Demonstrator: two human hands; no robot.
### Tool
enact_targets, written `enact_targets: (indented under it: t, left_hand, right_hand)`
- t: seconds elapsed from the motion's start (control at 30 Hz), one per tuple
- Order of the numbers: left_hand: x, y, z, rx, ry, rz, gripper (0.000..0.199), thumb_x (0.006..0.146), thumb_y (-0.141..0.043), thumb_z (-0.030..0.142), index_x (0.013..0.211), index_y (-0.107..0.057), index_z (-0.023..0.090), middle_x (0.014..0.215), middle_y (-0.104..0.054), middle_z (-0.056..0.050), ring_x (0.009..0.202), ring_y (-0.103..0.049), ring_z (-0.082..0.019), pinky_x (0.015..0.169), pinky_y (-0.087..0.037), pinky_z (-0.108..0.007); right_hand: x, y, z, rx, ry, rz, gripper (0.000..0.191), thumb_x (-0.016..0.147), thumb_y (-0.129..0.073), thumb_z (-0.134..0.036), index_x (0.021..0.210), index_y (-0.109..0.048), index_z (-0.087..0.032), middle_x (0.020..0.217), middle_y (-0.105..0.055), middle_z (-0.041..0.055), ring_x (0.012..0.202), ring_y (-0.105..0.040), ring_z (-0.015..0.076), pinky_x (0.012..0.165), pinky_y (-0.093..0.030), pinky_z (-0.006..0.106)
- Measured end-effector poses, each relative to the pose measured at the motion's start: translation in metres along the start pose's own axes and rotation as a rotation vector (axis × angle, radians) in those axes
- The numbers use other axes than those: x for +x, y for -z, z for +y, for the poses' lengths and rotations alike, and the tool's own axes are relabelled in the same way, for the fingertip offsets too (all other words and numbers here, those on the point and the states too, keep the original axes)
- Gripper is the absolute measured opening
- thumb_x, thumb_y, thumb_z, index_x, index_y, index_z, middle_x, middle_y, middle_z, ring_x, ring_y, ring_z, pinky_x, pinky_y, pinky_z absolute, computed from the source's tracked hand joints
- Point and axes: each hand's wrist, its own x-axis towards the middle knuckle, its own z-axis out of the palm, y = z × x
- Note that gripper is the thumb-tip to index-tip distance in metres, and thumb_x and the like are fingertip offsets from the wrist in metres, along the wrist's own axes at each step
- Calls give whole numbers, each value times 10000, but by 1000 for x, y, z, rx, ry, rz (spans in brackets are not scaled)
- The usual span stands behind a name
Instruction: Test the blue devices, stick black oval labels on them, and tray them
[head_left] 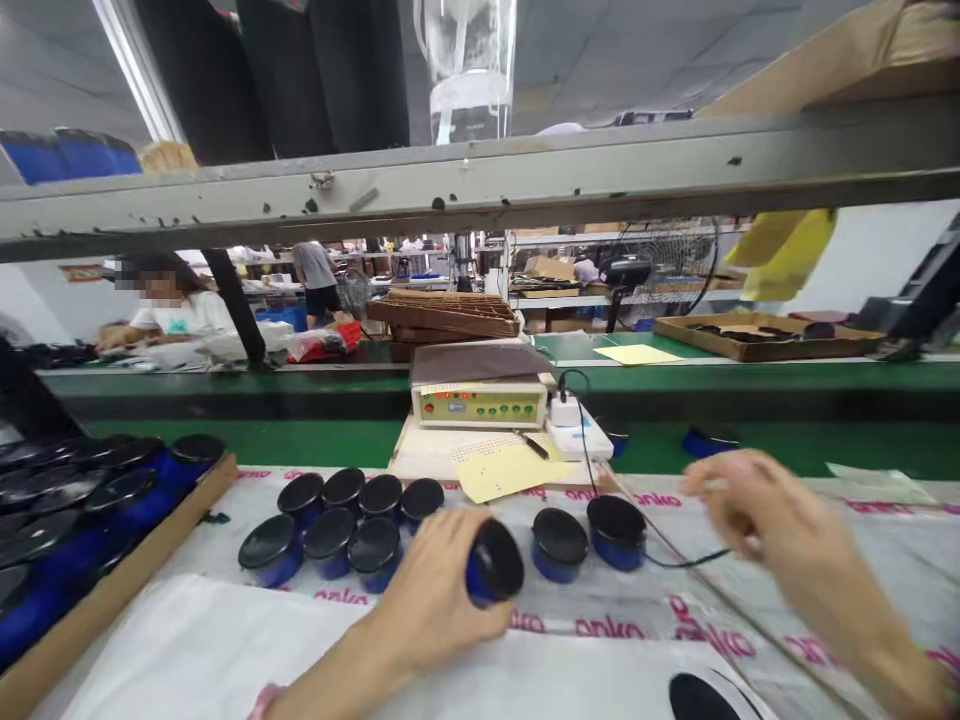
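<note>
My left hand [439, 590] is wrapped round a blue cup with a black top [495, 563], tilted above the white sheet. To its left, several similar blue cups [328, 542] stand in two rows. Two more, a near one [559, 543] and one beside it [616, 531], stand just right of the held cup. My right hand [772, 515] is raised at the right over the printed sheet, blurred, with its fingers bent; whether anything is between them cannot be made out. A black disc [701, 697] lies at the bottom edge.
A box [120, 575] full of blue cups stands at the left. Behind the cups are a control unit [480, 405], a yellow paper [510, 470] and a white adapter [566, 411]. A cable [686, 564] crosses the right side. A shelf beam [525, 175] spans overhead. A person sits far left.
</note>
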Motion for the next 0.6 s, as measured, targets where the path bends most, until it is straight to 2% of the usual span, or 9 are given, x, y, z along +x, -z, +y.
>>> enact_targets:
  t: [0.07, 0.13, 0.2, 0.27, 0.37, 0.43, 0.53, 0.6]
  left_hand:
    - [-13, 4, -26, 92, 13, 36, 476, 675, -652, 231, 1124, -505, 178, 1171, -572, -115, 1172, -478, -321, 989, -404, -498]
    - [-26, 7, -50, 194, 1, 73, 451, 701, -631, 242, 1131, -514, 173, 1302, -502, -140, 1285, -364, -360, 1031, -345, -546]
    - [-37, 9, -65, 317, -7, 102, 471, 735, -610, 269, 1188, -506, 193, 1410, -408, -126, 1333, -296, -369, 1036, -337, -557]
    - [-40, 10, -68, 388, 8, 111, 554, 757, -597, 280, 1289, -458, 221, 1456, -351, -115, 1344, -273, -376, 1028, -337, -572]
    - [-26, 5, -45, 305, 26, 15, 611, 805, -574, 308, 1383, -375, 290, 1485, -310, -84, 1369, -234, -362, 1054, -296, -581]
    - [-4, -7, -21, 122, 37, -142, 616, 836, -560, 351, 1408, -336, 319, 1512, -263, -65, 1391, -209, -332, 1079, -284, -545]
    - [35, -34, 8, -128, 67, -336, 787, 796, -619, 362, 1466, -224, 244, 1536, -198, -120, 1396, -218, -328, 1088, -292, -499]
    - [53, -49, 17, -185, 50, -392, 807, 768, -651, 328, 1457, -257, 185, 1489, -308, -156, 1352, -325, -319, 1081, -317, -460]
  right_hand:
    - [12, 22, 11, -79, 14, 161, 413, 920, -382, -546, 665, -467, -232, 572, -386, -31, 490, -343, 116, 448, -282, 274]
    - [17, 37, 19, -175, 34, 253, 415, 931, -372, -515, 625, -400, -237, 591, -384, -22, 521, -333, 127, 495, -279, 298]
    - [19, 47, 25, -248, 46, 258, 399, 933, -359, -508, 631, -371, -247, 604, -390, -17, 547, -346, 142, 535, -287, 313]
    - [19, 52, 30, -298, 46, 231, 383, 931, -332, -518, 659, -374, -252, 625, -417, -9, 568, -377, 157, 557, -300, 319]
    - [19, 48, 38, -364, 17, 119, 352, 902, -376, -531, 690, -406, -251, 564, -412, -20, 525, -392, 162, 519, -298, 305]
    - [18, 35, 45, -385, -3, -63, 311, 841, -497, -520, 711, -446, -242, 551, -448, -29, 501, -416, 156, 489, -303, 286]
    - [10, 7, 58, -355, -6, -365, 287, 715, -666, -447, 771, -499, -221, 658, -559, -21, 558, -493, 158, 507, -344, 266]
    - [1, -7, 65, -314, 4, -452, 280, 684, -696, -384, 752, -479, -221, 684, -562, -26, 583, -488, 152, 523, -337, 259]
